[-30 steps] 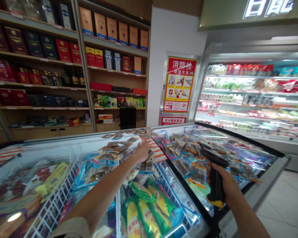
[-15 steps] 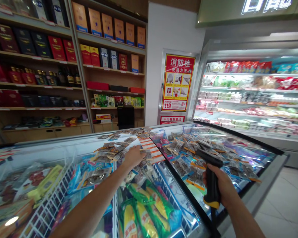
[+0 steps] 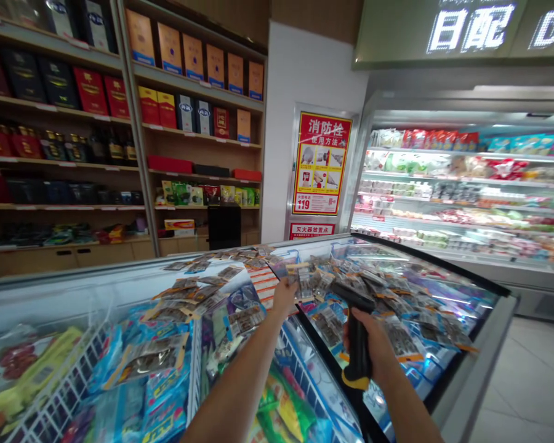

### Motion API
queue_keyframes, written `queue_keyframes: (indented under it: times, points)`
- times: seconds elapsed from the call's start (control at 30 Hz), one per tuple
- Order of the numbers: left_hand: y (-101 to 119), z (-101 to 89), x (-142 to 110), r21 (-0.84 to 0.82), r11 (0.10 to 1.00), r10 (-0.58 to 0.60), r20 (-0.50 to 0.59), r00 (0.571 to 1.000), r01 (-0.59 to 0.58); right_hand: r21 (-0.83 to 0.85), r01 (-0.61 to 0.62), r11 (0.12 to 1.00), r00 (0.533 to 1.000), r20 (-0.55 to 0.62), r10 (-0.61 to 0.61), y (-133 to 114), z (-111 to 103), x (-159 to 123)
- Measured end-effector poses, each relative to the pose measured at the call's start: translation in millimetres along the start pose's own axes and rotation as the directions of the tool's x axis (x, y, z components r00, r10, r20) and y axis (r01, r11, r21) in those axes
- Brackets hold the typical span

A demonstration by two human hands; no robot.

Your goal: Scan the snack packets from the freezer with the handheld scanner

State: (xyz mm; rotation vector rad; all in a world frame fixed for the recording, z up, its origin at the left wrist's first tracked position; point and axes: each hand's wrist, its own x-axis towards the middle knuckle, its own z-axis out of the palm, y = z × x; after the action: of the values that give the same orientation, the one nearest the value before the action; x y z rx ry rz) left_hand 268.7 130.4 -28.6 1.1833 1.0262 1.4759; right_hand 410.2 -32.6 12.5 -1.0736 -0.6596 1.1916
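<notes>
Presently the two hands are apart, each busy with its own thing above the chest freezer (image 3: pixel 482 360). The left hand (image 3: pixel 284 296) pinches a small clear packet (image 3: pixel 301 278) near the striped sheet (image 3: pixel 261 284), close to the upper end of the dark bar (image 3: pixel 321 344) that parts the freezer's two halves. The right hand (image 3: pixel 373 341) is wrapped around the grip of a black and yellow scanner (image 3: pixel 359 344), its head near the packet but apart from it; whether the trigger is pressed cannot be told.

The likeliest trouble is a slip of the packet: the wearer seems to grip it by one end only, and the film looks slick, so it could drop among the loose packets (image 3: pixel 399 338) heaped toward the freezer's right corner and be hard to pick out again. On the other side of the bar, it could fall into the white wire basket (image 3: pixel 194 363). A glare off the film or a crease across its label could spoil a reading. If the scanner dips, its head could nudge the heap, and packets near the right edge might slide off.
</notes>
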Motion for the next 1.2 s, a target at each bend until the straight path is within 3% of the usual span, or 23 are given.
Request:
queue_keyframes:
  times: [0.1,0.27,0.57,1.03,1.2]
  points:
    - [-14,-15.0,8,-0.182,0.983,-0.011,-0.045,0.999,0.002,-0.018,-0.02,1.0,1.0,0.023,0.02,6,10,5]
    - [-13,-41.3,29,-0.382,0.923,-0.051,-0.042,0.998,0.031,-0.172,0.005,0.985,0.995,0.1,0.013,18,26,-4]
    - [-14,-32.4,28,-0.296,0.955,0.005,-0.051,0.999,-0.02,-0.291,-0.098,0.952,0.988,0.083,0.127,19,29,-26]
    - [-15,-33.9,30,-0.309,0.951,0.003,-0.038,0.999,-0.014,-0.258,-0.088,0.962,0.985,0.12,0.122,18,22,-18]
    - [-17,-34.0,31,-0.198,0.979,0.049,-0.026,0.998,-0.053,-0.215,-0.072,0.974,0.985,0.141,0.104,24,26,-16]
